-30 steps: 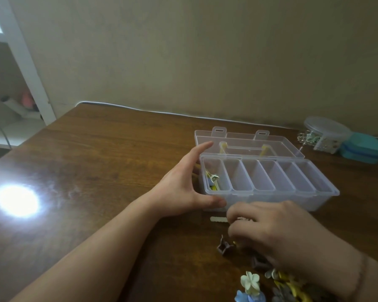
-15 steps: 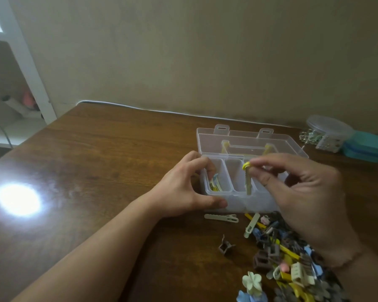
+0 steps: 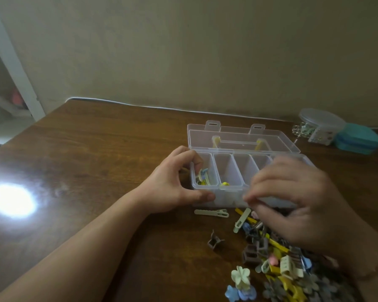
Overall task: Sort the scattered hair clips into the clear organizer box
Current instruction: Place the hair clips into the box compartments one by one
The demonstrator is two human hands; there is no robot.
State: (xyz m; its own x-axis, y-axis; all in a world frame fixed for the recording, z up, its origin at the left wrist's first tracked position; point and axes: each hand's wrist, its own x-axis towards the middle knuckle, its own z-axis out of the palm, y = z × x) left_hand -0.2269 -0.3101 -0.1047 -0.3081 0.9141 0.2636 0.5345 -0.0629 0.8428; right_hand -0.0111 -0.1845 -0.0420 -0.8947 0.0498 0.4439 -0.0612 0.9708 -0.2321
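Note:
The clear organizer box (image 3: 244,168) stands open on the wooden table, its lid (image 3: 242,136) lying back behind it. My left hand (image 3: 172,184) grips the box's left end, thumb along the front wall and fingers curled over the rim. A few clips (image 3: 202,176) lie in the leftmost compartment, and a yellow clip (image 3: 224,184) lies in the second one. My right hand (image 3: 292,201) is blurred in front of the box, fingers loosely curled, with nothing seen in them. A pile of scattered hair clips (image 3: 277,258) lies beneath it.
A pale green long clip (image 3: 212,212), a brown claw clip (image 3: 214,240) and a cream flower clip (image 3: 240,276) lie apart from the pile. A round clear container (image 3: 321,123) and teal boxes (image 3: 358,138) sit at the back right. A white shelf (image 3: 15,68) stands left.
My right hand picked a yellow clip from the pile, carried it over the box and let it go into the second compartment. It now draws back toward the pile. My left hand stayed.

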